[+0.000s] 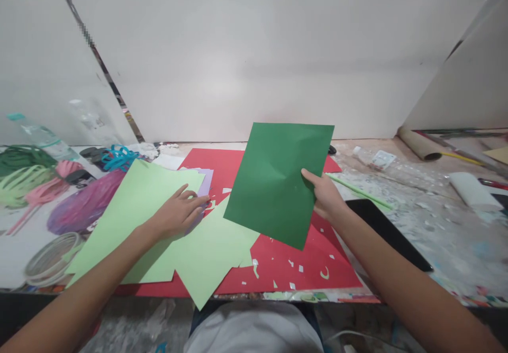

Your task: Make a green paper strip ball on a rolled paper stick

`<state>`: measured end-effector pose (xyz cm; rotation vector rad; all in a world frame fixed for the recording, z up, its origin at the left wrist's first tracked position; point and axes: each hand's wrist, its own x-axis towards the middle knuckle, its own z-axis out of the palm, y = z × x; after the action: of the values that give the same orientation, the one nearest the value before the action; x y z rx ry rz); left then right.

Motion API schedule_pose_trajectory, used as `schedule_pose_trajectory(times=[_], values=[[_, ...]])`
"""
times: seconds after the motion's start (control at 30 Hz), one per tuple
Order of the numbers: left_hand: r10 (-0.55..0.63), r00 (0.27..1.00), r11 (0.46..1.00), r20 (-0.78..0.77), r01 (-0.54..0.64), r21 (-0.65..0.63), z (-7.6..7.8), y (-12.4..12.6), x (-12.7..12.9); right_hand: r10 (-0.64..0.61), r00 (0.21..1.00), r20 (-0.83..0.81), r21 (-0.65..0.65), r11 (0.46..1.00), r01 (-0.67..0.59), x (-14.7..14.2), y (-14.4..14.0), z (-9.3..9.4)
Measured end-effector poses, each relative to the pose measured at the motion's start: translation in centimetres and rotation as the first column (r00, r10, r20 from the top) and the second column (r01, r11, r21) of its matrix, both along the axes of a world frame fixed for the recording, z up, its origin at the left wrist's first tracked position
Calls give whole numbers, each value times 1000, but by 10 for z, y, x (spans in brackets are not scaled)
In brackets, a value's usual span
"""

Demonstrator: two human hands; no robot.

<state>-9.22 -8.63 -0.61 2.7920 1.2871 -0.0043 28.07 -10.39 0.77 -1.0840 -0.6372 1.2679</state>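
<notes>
A dark green sheet of paper (278, 178) is held up by my right hand (327, 197), thumb in front and fingers behind its right edge. My left hand (184, 210) is over the light green sheets (138, 205), fingers partly spread and holding nothing that I can see. Whether it touches the paper I cannot tell. Beneath its fingertips some lilac paper (205, 181) shows. Another light green sheet (210, 252) with uneven cut edges overlaps the first. Under all of these lies a large red sheet (309, 273) strewn with small paper scraps (291, 285).
To the left stand a round plastic tub (51, 260), a pink plastic bag (85, 202), coiled paper strips (27, 183) and a clear bottle (45, 138). On the right are a black tablet-like slab (391, 236), a light green stick (361, 191) and a cardboard tube (418, 144). A white panel (254, 51) rises behind.
</notes>
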Motion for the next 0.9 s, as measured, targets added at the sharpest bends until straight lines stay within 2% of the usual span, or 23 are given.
schedule_pose_trajectory(times=[0.1, 0.2, 0.37, 0.47, 0.57, 0.67, 0.73, 0.8, 0.9], values=[[8, 1000, 998, -5, -8, 58, 1, -10, -1, -38, 999, 2, 36, 999, 38, 3, 2, 5], [107, 994, 992, 9, -107, 73, 0, -27, 11, -72, 997, 8, 54, 996, 71, 7, 4, 8], [318, 948, 948, -1, -318, -21, 1, -53, 47, -149, 988, 29, 126, 981, 144, 20, 9, 8], [421, 906, 899, -45, -424, -114, 4, -53, 59, -226, 973, 52, 191, 958, 212, 31, 15, 0], [445, 895, 873, -11, -437, -218, 5, -44, 59, -305, 943, 132, 186, 942, 279, 39, 23, -13], [445, 888, 864, 112, -393, -316, 2, -29, 50, -293, 904, 312, 161, 954, 253, 48, 30, -25], [470, 852, 859, 232, -381, -343, 0, -15, 34, -323, 851, 415, 205, 944, 258, 56, 33, -29], [543, 783, 836, 304, -472, -278, 1, 2, 10, -426, 780, 459, 296, 901, 318, 65, 35, -30], [687, 699, 721, 198, -690, -62, 8, 26, -28, -571, 705, 421, 406, 814, 416, 74, 37, -29]])
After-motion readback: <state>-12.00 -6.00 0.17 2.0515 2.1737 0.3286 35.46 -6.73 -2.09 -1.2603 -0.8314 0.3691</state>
